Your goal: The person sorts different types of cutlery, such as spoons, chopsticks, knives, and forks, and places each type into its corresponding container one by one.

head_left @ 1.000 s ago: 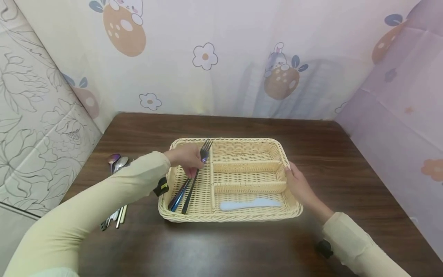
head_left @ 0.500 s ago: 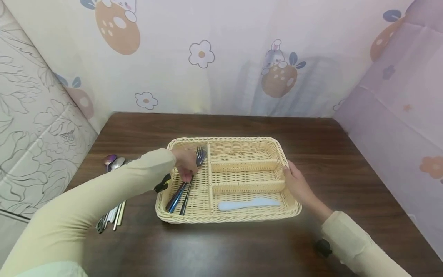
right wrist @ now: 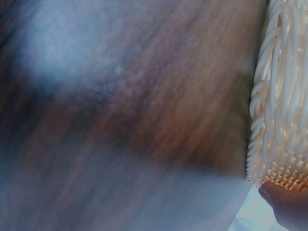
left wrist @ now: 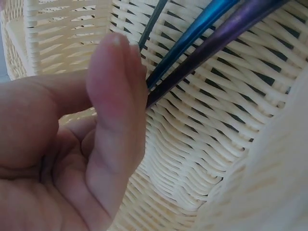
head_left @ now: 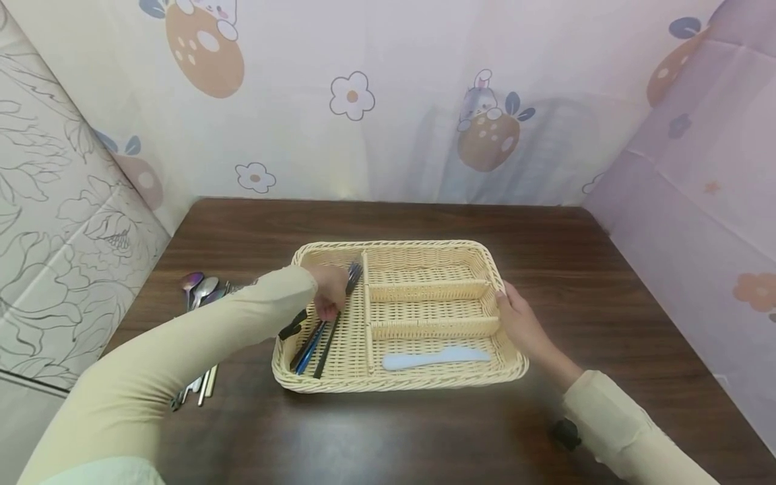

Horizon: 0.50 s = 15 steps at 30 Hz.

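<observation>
In the head view my left hand (head_left: 331, 291) is down inside the long left compartment of a cream woven cutlery basket (head_left: 445, 384). Thumb and fingers pinch a dark fork (head_left: 327, 347), whose tines show beyond the knuckles. Beside it lie a blue-handled piece (head_left: 311, 350) and a dark purple-handled piece (left wrist: 211, 48); their upper ends are hidden by the hand. At the basket's right end, my right hand (head_left: 523, 322) grips the rim. Only a thumb (right wrist: 284, 202) of that hand shows in the right wrist view. A white plastic knife (head_left: 433, 358) lies in the front right compartment.
Left of the basket, partly behind the left sleeve, several spoons (head_left: 205, 288) and other cutlery handles (head_left: 209, 384) lie on the dark wooden table (head_left: 388, 438). Woven dividers (head_left: 433, 328) part the basket's right side. A patterned curtain (head_left: 412, 135) hangs behind the table.
My left hand has lowered the fork into the left compartment, shifting it slightly left and down until it lies near the other handles. The right hand stays on the rim.
</observation>
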Tool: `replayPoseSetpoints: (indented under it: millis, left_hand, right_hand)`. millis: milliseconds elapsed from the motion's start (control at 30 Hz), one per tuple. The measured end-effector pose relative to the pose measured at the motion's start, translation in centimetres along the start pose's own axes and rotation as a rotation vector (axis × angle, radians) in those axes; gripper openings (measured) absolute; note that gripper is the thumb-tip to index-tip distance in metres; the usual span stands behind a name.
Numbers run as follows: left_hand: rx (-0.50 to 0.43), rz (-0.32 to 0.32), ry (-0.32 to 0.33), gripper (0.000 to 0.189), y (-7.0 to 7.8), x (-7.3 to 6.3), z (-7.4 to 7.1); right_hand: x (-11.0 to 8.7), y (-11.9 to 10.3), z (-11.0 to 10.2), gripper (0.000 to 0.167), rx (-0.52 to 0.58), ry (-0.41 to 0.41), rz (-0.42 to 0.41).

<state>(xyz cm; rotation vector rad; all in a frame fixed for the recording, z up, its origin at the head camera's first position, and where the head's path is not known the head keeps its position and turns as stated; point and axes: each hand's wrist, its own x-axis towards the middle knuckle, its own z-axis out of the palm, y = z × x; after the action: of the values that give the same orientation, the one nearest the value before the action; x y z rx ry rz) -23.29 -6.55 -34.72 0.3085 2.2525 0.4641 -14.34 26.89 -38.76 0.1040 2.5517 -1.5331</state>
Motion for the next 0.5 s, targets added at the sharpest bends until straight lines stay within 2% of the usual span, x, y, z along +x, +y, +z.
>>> replayPoseSetpoints:
  millis: [133,267,367,500]
  left_hand:
    - [-0.008,0.037,0.059,0.022,-0.6,-0.7,-0.4]
    - [-0.03,0.123,0.161,0.027,-1.9,-3.6,-2.3]
    - [-0.032,0.154,0.243,0.028,-4.1,-6.5,-3.8]
    - [-0.008,0.145,0.311,0.031,-8.5,-9.7,-4.9]
  right_hand:
    - [0.0,-0.1,0.1,0.057,-0.003,-0.004,0.007]
    - [0.0,0.0,0.0,0.057,0.012,-0.005,0.02]
    - [0.1,0.0,-0.1,0.057,0.004,-0.002,0.014]
    - [0.2,0.0,-0.3,0.057,-0.026,0.007,0.004]
